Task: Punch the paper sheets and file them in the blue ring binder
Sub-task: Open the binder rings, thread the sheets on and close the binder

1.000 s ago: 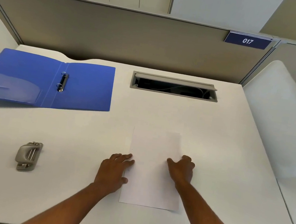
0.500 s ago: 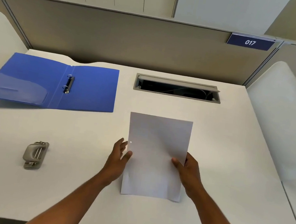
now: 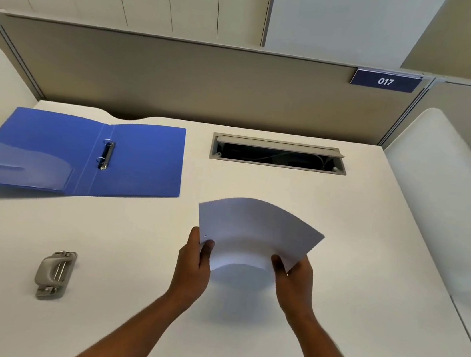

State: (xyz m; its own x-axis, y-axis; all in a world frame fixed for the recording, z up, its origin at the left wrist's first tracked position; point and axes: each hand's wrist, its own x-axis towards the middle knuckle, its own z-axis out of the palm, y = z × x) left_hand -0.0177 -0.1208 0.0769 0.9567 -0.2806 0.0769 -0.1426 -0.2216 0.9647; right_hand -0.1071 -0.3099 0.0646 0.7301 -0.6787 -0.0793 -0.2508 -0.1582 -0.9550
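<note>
The white paper sheets (image 3: 253, 234) hung bowed above the counter's (image 3: 328, 325) near middle, the left hand (image 3: 193, 262) and right hand (image 3: 294, 279) pinching their side edges. Thin and floppy, they would likely sag and slip apart; a grip near both edges suits. The open blue plastic ring binder (image 3: 143, 160) lay at the far-left corner, the grey metal hole punch (image 3: 54, 273) toward the near-left edge.

Binder (image 3: 141, 160) behind punch (image 3: 54, 273), both left of paper (image 3: 253, 234).

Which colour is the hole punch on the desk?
Grey; the hole punch shows only in the head view.
</note>
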